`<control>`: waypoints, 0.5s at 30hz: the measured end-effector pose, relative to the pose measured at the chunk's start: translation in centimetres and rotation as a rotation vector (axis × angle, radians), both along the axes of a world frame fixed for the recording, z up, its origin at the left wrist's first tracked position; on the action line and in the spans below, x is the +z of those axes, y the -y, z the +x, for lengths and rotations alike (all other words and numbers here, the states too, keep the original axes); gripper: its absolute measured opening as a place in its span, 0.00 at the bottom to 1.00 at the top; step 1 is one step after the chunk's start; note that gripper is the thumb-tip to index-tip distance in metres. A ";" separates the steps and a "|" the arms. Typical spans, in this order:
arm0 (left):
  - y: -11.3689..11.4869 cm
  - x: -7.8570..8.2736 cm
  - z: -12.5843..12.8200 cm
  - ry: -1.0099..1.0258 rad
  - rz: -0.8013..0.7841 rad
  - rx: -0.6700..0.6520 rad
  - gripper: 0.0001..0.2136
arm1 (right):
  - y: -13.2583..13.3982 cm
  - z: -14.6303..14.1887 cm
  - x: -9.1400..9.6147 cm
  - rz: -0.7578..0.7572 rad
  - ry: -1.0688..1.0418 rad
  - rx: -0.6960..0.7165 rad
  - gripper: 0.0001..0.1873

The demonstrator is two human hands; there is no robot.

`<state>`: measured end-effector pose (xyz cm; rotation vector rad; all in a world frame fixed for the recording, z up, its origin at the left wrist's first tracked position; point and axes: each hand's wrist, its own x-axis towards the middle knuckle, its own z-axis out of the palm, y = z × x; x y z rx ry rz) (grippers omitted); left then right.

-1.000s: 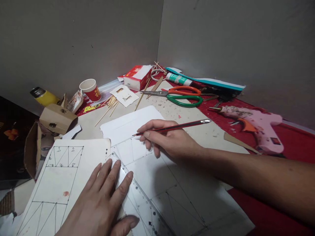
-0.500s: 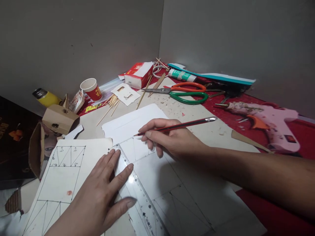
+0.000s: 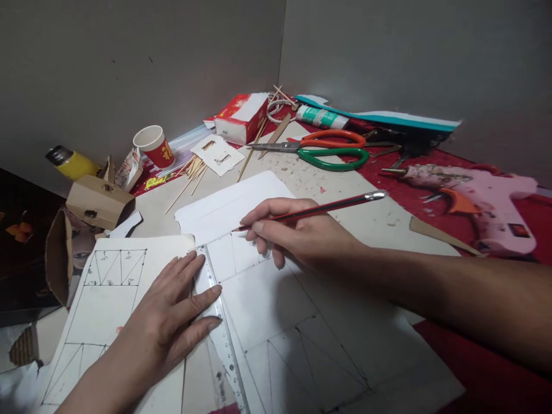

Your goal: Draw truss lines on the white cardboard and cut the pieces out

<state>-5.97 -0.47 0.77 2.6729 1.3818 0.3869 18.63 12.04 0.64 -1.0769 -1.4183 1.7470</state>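
Note:
My right hand (image 3: 297, 233) pinches a red and black pencil (image 3: 319, 208), its tip just above a white sheet (image 3: 276, 299) marked with ruled lines. My left hand (image 3: 170, 313) lies flat with fingers spread, its fingertips pressing on a clear plastic ruler (image 3: 219, 328) that runs down the sheet's left side. Under my left palm is another sheet with a drawn truss-like pattern (image 3: 112, 270).
Orange and green scissors (image 3: 328, 152), a pink glue gun (image 3: 470, 201), a red tissue box (image 3: 241, 118), a paper cup (image 3: 153, 144), wooden sticks (image 3: 194, 175), a yellow can (image 3: 71, 164) and cardboard pieces (image 3: 97, 201) lie around on the red mat by the grey corner walls.
My left hand has slid left and turned the ruler to run more steeply down the sheet. My right hand with the pencil has stayed almost still.

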 end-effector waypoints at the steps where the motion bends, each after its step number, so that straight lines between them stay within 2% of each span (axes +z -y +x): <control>1: -0.1 0.1 0.0 -0.019 -0.012 0.006 0.21 | 0.0 0.0 0.1 0.000 0.003 0.001 0.05; 9: -0.3 0.9 -0.5 -0.072 -0.153 0.104 0.32 | 0.1 0.1 0.3 0.001 0.016 0.001 0.05; 15: -0.2 1.5 -1.0 -0.152 -0.233 0.066 0.37 | 0.1 0.1 0.1 0.006 -0.004 -0.005 0.05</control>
